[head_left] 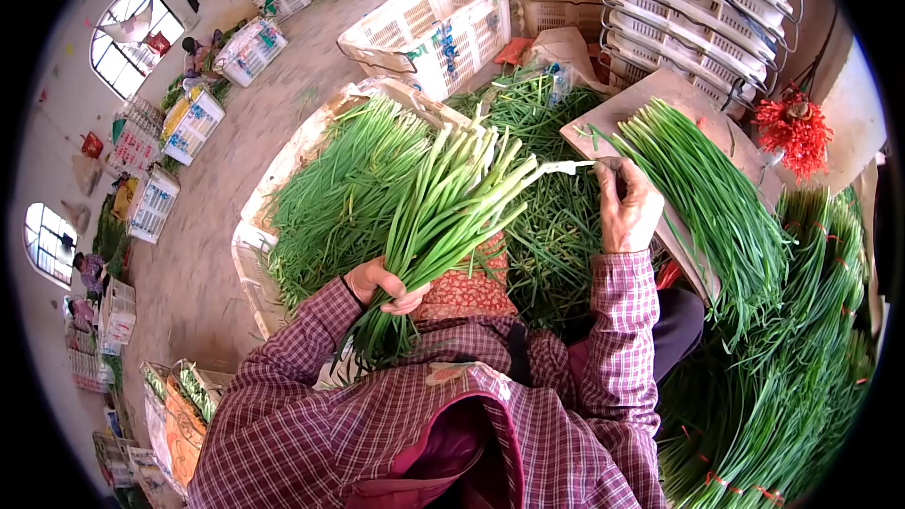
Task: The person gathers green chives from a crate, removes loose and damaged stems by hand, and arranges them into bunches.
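My left hand [385, 285] is wrapped round a bunch of garlic chives [445, 203], its pale stem ends fanned up and to the right. My right hand [630, 209] pinches the tip of a thin whitish strip of outer skin [567, 168], which stretches from one stem of the bunch. Behind the bunch, a crate [253, 254] is heaped with loose chives [339, 170]. More leaf scraps [556, 236] lie below and between my hands. To the right of my right hand, a pile of chives [707, 188] rests on a tilted board [603, 123].
Tied bundles of chives [754, 396] are stacked at my right. Red ties [795, 132] hang at the upper right beside stacked white crates [698, 9]. A white basket [434, 33] stands ahead. Other people and crates [193, 123] line the left wall.
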Motion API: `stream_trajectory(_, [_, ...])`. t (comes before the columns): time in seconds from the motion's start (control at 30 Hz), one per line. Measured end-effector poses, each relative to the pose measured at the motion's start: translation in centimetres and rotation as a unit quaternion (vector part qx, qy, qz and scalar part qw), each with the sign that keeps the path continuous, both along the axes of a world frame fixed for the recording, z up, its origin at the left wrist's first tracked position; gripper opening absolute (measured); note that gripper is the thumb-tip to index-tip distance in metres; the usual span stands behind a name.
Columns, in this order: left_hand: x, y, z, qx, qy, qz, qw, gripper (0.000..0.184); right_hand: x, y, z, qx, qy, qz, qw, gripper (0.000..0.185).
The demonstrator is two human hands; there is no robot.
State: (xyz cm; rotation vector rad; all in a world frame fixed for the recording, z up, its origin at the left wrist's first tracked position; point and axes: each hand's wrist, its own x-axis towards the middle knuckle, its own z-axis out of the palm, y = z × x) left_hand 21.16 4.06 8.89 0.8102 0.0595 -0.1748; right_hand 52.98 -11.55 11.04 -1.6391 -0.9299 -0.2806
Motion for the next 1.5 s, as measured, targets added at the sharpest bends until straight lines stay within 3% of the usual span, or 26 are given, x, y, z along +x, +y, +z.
stream_trajectory(0.03, [-0.2,0.0,-0.1,0.0,0.001,0.001,1.0,0.044,0.1,-0.4,0.3,-0.024,0.054,-0.018,0.998,0.008])
stream_trajectory(0.07, [-0.5,0.0,-0.2,-0.007,-0.004,0.007,1.0,0.041,1.5,-0.4,-1.2,-0.017,-0.009,-0.061,0.998,0.008])
stream_trajectory(0.13, [-0.6,0.1,-0.2,-0.011,-0.013,0.015,1.0,0.038,3.1,-1.0,-2.8,-0.043,0.046,-0.081,0.995,0.009])
stream_trajectory(0.17, [-0.7,0.2,0.0,-0.01,-0.007,0.023,1.0,0.038,3.5,-1.4,-3.5,-0.066,0.003,-0.056,0.996,0.01])
stream_trajectory(0.27, [-0.6,0.3,-0.2,0.003,-0.008,0.021,1.0,0.037,-0.1,-1.0,-2.2,-0.12,0.086,0.121,0.982,0.027])
stream_trajectory(0.33, [-0.1,0.0,-0.3,-0.003,0.004,0.03,1.0,0.042,-4.3,-0.1,-0.7,-0.068,0.272,0.328,0.902,0.044])
stream_trajectory(0.4, [0.4,-0.3,0.1,-0.005,0.018,0.039,0.999,0.041,-7.5,0.5,0.4,-0.128,0.392,0.446,0.794,0.051])
stream_trajectory(0.47, [0.5,-0.4,0.1,0.017,0.034,0.043,0.998,0.042,-8.6,1.8,-0.3,-0.136,0.426,0.483,0.752,0.047])
stream_trajectory(0.5, [0.6,-0.6,0.4,0.025,0.033,0.052,0.998,0.042,-7.8,2.6,-1.8,-0.106,0.522,0.519,0.669,0.036])
stream_trajectory(0.57, [0.5,-0.6,0.7,0.039,0.034,0.07,0.996,0.038,-7.0,2.1,-3.0,-0.037,0.404,0.473,0.782,0.018])
stream_trajectory(0.63, [0.3,-0.4,0.9,0.053,0.033,0.087,0.994,0.035,-5.1,0.5,-1.5,-0.054,0.438,0.403,0.802,0.015])
stream_trajectory(0.77, [0.0,-0.3,1.0,0.105,0.061,0.126,0.985,0.025,0.3,-2.4,-2.9,0.075,0.438,0.291,0.847,0.018])
stream_trajectory(0.8, [-0.1,-0.2,0.9,0.11,0.069,0.14,0.982,0.024,1.0,-3.3,-2.7,0.04,0.414,0.244,0.876,0.018])
stream_trajectory(0.87, [-0.1,-0.2,0.6,0.119,0.065,0.153,0.979,0.025,1.7,-4.0,-2.6,-0.121,0.266,0.205,0.934,0.022])
stream_trajectory(0.9, [0.2,-0.4,0.9,0.136,0.078,0.167,0.973,0.025,1.4,-3.7,-3.8,-0.135,0.018,0.135,0.982,0.025])
stream_trajectory(0.93, [0.4,-0.7,1.1,0.153,0.091,0.18,0.967,0.025,-0.1,-3.5,-2.3,-0.224,-0.05,0.043,0.972,0.028])
stream_trajectory(1.0, [0.8,-1.0,1.6,0.158,0.107,0.176,0.966,0.029,-2.8,-2.4,1.1,-0.159,-0.112,0.022,0.981,0.024])
stream_trajectory(1.07, [1.1,-1.3,2.0,0.146,0.112,0.167,0.969,0.037,-4.4,-0.8,3.4,-0.098,-0.199,0.047,0.974,0.021])
stream_trajectory(1.1, [1.2,-1.3,1.8,0.141,0.125,0.158,0.969,0.051,-5.3,0.1,3.8,-0.096,-0.219,0.069,0.968,0.019])
stream_trajectory(1.2, [1.7,-2.0,2.1,0.132,0.12,0.175,0.968,0.061,-6.3,2.5,3.8,-0.097,-0.267,0.126,0.95,0.019])
stream_trajectory(1.23, [1.8,-1.8,1.8,0.14,0.118,0.163,0.97,0.074,-6.2,3.3,3.0,-0.102,-0.275,0.139,0.946,0.019])
stream_trajectory(1.33, [2.1,-2.7,2.8,0.213,0.11,0.177,0.954,0.058,-6.2,3.7,2.2,-0.109,-0.275,0.158,0.942,0.016])
stream_trajectory(1.4, [2.1,-2.8,2.7,0.212,0.116,0.175,0.955,0.061,-6.3,3.4,2.1,-0.146,-0.217,0.139,0.955,0.014])
stream_trajectory(1.5, [2.4,-3.4,3.0,0.21,0.124,0.2,0.949,0.063,-5.0,4.2,-0.2,-0.102,-0.218,0.034,0.97,0.008])
